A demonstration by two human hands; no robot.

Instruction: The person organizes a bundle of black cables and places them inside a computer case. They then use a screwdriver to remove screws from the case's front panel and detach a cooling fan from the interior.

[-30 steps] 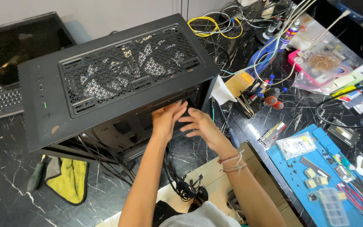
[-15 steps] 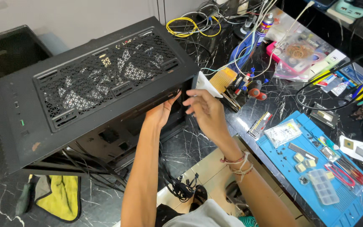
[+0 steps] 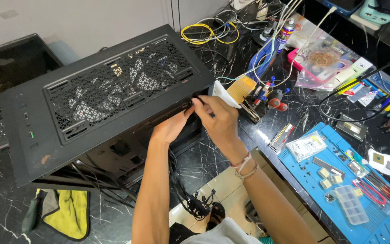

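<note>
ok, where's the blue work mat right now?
Head view, lower right: the blue work mat lies on the black marble table, right of the right hand and the black PC case.

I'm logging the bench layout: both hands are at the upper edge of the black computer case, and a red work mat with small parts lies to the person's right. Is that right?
Not quite: the work mat is blue, not red, as the head view shows. The rest holds: the left hand and right hand are at the upper edge of the black computer case, and the mat with small parts lies to the person's right.

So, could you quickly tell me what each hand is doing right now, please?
Left hand: reaching into the black computer case; grip cannot be told.
Right hand: pinching something small and dark at the case's edge.
</note>
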